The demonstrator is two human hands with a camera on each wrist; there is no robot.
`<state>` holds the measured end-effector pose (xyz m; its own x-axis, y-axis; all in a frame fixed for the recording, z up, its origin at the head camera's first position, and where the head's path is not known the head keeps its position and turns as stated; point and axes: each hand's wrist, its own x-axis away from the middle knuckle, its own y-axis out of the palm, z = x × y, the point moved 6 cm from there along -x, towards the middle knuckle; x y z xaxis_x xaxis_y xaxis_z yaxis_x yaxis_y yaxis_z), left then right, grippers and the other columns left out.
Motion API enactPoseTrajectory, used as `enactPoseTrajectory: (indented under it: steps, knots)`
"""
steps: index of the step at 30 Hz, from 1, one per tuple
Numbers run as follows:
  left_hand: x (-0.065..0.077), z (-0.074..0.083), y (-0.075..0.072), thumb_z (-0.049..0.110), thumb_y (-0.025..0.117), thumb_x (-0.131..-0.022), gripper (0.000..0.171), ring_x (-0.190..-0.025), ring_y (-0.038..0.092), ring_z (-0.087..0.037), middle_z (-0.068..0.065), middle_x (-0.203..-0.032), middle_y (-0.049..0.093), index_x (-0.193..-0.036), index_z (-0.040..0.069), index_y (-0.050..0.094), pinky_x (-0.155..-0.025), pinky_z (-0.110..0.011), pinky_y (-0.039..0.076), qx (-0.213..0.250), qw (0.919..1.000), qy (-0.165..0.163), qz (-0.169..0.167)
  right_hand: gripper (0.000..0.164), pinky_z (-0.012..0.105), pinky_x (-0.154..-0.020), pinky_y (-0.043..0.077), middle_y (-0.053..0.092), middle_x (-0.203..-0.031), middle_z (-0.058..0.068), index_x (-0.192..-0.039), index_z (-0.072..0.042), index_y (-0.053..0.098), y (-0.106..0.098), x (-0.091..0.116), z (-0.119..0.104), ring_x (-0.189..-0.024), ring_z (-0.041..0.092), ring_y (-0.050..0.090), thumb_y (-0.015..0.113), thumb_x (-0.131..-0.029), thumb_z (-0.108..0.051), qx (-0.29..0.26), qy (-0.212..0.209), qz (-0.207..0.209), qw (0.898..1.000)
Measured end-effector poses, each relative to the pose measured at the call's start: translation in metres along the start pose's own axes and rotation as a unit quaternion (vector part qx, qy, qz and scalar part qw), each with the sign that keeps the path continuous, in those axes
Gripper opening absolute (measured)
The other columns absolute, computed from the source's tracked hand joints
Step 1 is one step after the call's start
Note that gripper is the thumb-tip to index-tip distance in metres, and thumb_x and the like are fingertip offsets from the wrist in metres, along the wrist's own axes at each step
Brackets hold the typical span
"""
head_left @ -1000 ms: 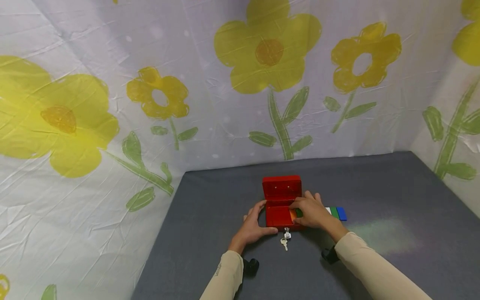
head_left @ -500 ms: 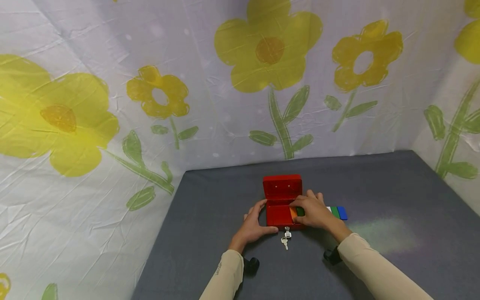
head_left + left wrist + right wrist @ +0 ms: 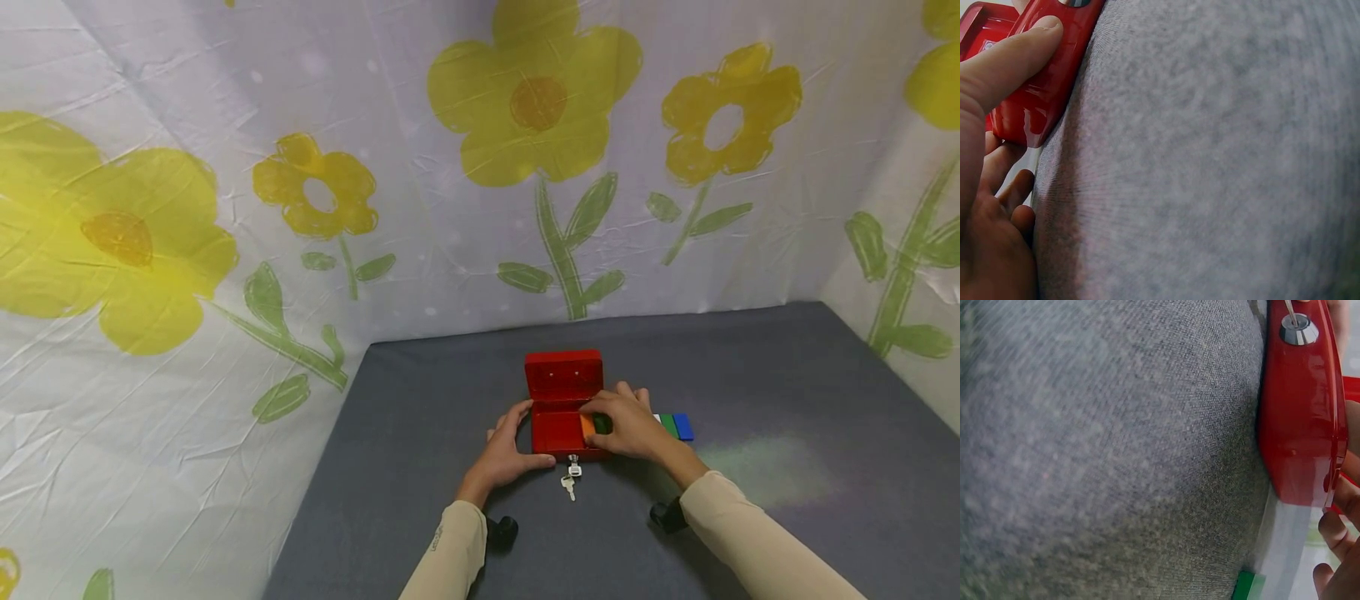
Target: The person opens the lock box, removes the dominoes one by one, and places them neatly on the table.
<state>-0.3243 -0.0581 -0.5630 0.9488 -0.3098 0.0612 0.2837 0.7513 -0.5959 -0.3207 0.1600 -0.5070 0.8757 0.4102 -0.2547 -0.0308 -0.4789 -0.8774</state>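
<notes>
An open red cash box point(image 3: 555, 432) stands on the table with its lid point(image 3: 564, 377) raised at the back. My left hand point(image 3: 501, 454) grips its left end, the thumb on the front wall, as the left wrist view also shows on the box point(image 3: 1025, 119). Inside the right part of the box, my right hand point(image 3: 626, 425) pinches a flat orange card point(image 3: 587, 427) between thumb and fingers. A dark green piece point(image 3: 602, 423) shows under that hand. From the front lock point(image 3: 1298, 330) hangs a key point(image 3: 569, 487) on a ring.
Right of the box, partly behind my right hand, lies a row of flat pieces: white, a green one point(image 3: 668, 425) and a blue one point(image 3: 683, 427). The dark grey tabletop point(image 3: 442, 392) ends at a flower-printed cloth wall point(image 3: 450, 283).
My right hand shifts very slightly to the right, and a little more of the orange card shows. The left hand and the box stay put.
</notes>
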Motion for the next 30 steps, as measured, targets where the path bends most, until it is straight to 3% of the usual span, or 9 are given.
enactPoseTrajectory:
  steps: [9,30]
  knots:
    - [-0.0017,0.0022,-0.0001,0.042,0.088,-0.076,0.098,-0.145,0.034,-0.036,-0.005,-0.163,0.04,-0.157,0.031,0.033,-0.114,-0.066,0.032,0.006,0.9999,0.012,0.001,0.038,0.039,-0.076,0.018,0.072,-0.105,0.0,-0.113,-0.012,0.077,-0.0048,0.004,0.0013,-0.085,0.013,0.038,0.086,-0.078,-0.026,-0.041,-0.002,0.026,0.999]
    - [-0.0014,-0.0003,-0.0006,0.042,0.089,-0.074,0.099,-0.142,0.035,-0.036,-0.006,-0.163,0.04,-0.156,0.031,0.034,-0.113,-0.066,0.034,0.006,0.9999,0.009,0.008,0.041,0.04,-0.078,0.017,0.072,-0.114,0.001,-0.119,-0.012,0.074,-0.01,0.0083,0.0029,-0.092,0.015,0.041,0.085,-0.081,-0.023,-0.077,-0.005,0.042,0.996]
